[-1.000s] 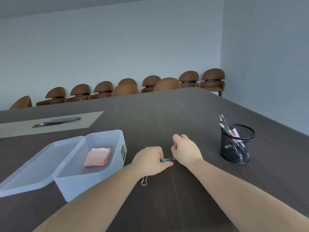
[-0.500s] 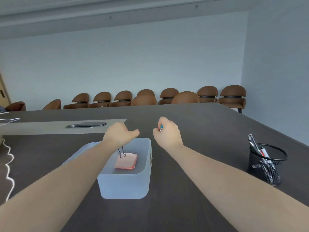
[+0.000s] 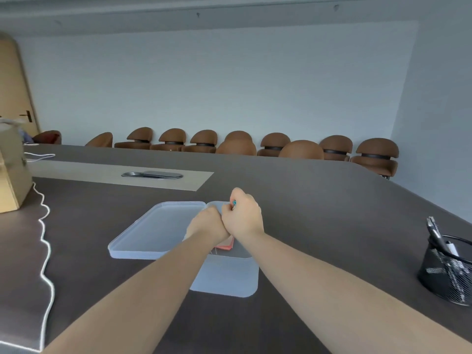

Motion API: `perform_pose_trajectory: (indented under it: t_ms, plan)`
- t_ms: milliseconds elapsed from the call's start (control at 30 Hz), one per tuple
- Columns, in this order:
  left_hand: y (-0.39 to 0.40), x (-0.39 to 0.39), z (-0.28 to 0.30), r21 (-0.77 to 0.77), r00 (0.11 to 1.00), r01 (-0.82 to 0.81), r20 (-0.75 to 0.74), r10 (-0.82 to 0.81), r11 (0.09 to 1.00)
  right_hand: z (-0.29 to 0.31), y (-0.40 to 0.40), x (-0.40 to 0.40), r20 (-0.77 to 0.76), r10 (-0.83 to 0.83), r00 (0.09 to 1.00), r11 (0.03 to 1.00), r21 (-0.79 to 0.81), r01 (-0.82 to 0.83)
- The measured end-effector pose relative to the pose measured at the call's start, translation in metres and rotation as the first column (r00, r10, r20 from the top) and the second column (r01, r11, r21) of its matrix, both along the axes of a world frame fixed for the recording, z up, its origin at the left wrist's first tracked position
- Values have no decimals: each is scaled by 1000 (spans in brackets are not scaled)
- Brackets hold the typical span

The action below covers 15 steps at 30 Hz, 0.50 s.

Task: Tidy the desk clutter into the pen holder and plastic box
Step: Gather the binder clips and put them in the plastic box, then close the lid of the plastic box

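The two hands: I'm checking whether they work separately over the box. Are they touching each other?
Touching. The head view shows the left hand pressed against the right hand above the plastic box, with no gap between them.

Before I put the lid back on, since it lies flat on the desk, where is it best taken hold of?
Take the lid by its raised rim on the left long edge, from the left side. It lies flat, open face up, beside the plastic box, and both hands, left hand and right hand, crowd the box side, so the left rim is free.
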<state>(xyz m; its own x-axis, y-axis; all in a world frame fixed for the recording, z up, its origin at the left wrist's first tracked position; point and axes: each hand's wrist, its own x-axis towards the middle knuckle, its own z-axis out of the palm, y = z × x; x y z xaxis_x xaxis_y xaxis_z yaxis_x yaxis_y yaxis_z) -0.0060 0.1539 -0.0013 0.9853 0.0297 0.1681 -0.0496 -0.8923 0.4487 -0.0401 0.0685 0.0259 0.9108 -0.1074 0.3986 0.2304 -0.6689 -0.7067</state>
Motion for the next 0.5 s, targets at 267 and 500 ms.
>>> perform_pose_trajectory:
  t_ms: [267, 500]
  plan:
    - [-1, 1, 3, 81, 959, 165, -248, -141, 983, -3, -6, 3, -248, -17, 969, 988, -152, -21]
    - [13, -17, 23, 170, 990, 81, -131, -59, 982, 5, -4, -7, -312, -23, 950, 974, -220, -49]
